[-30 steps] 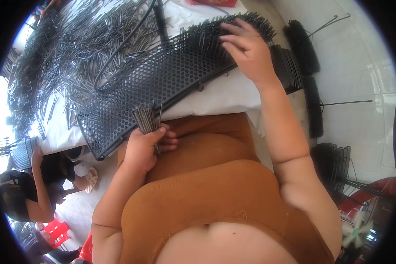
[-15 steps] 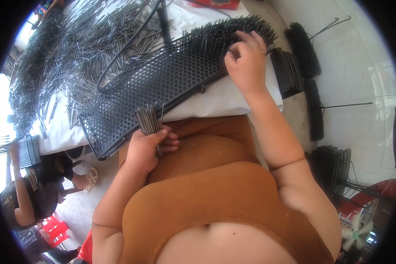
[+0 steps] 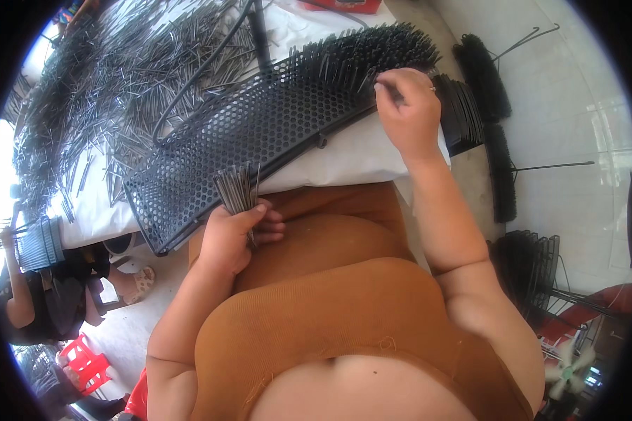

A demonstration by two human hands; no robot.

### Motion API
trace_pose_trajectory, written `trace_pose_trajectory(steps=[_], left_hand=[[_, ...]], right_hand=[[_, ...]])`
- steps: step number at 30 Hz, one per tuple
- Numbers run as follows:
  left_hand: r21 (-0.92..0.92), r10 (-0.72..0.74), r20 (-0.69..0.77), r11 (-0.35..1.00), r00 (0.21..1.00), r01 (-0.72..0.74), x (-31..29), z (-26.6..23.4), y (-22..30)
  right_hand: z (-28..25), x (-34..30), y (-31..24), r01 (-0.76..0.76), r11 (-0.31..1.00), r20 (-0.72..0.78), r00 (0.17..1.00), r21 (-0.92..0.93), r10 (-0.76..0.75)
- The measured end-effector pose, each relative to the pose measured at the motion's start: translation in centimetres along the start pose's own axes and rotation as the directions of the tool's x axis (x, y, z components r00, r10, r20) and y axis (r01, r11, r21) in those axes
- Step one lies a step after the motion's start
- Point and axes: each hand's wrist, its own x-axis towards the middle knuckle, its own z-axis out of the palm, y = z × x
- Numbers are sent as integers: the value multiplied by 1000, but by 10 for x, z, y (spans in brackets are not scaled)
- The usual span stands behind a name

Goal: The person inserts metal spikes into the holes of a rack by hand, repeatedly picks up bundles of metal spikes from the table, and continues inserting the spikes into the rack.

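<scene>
A long black perforated plate (image 3: 260, 133) lies slanted across the white-covered table edge, its far right end bristling with upright thin metal pins (image 3: 365, 56). My left hand (image 3: 235, 235) is closed round a small bundle of metal pins (image 3: 237, 188) at the plate's near left end. My right hand (image 3: 407, 112) rests at the pin-filled end with fingertips pinched on a single pin (image 3: 379, 84) among the bristles.
A large heap of loose metal pins (image 3: 105, 84) covers the white table (image 3: 344, 158) behind the plate. Finished black bristled plates (image 3: 484, 77) lie on the floor at right, more stacked (image 3: 534, 266) lower right. Another person (image 3: 28, 295) sits at lower left beside a red stool (image 3: 84, 361).
My right hand has drawn back toward me along the pin-filled end of the plate and pinched its fingers. My left hand keeps the bundle still. The person at lower left shifted slightly.
</scene>
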Motion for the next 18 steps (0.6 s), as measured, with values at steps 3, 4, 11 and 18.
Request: trace_pose_trajectory(steps=[3,4,11,18], left_hand=[[9,-5,-6,1000,1000,5,0,1,1],[11,-8,-9,1000,1000,8,0,1,1],[22,25,17,999,1000,-26,-3,4,0],[-8,23,9,1000,1000,-23,-9,9,7]], right_hand=[[-6,-7,-5,0,1000,-1,1000,9,0],[-10,-10,-9,-30,999,23,999,13,30],[-11,-14,-6,38,999,155,987,9,-39],[-6,-17,1,156,986,157,977,-57,-146]])
